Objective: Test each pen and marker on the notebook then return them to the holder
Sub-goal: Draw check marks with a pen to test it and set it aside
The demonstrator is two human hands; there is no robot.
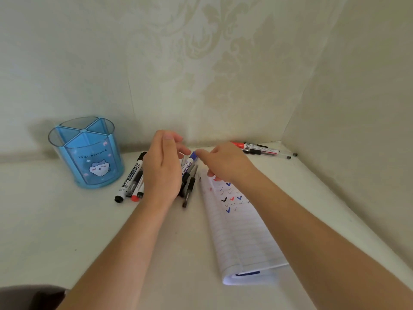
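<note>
the notebook (pixel 237 231) lies on the pale bench (pixel 67 220), folded back, its lined page up and its long side running away from the person; small black, red and blue ticks (pixel 231 198) mark the far half of the page

just left of the notebook, a heap of pens and markers lies flat on the bench: a black marker (pixel 130 177) on the heap's left edge, a red-capped one (pixel 135 195) beside it, thin black pens (pixel 189 189) nearest the notebook and a blue marker (pixel 190 162) at the far end, tilted with its cap away from the person

the left grip (pixel 162 168) stands on its edge over the middle of the heap, thumb uppermost and fingers curved toward the notebook; it hides what lies under it, so whether it has hold of anything cannot be told

the right grip (pixel 223 163) hangs over the notebook's far end, its fingers reaching left to the blue marker's cap; whether they touch or pinch the cap cannot be told

the blue holder (pixel 86 153) stands upright well left of the notebook, past the heap and near the wall (pixel 201 63)

beyond the notebook's far right corner, a red marker (pixel 240 144) and some clear pens (pixel 279 154) lie together by the wall
</note>
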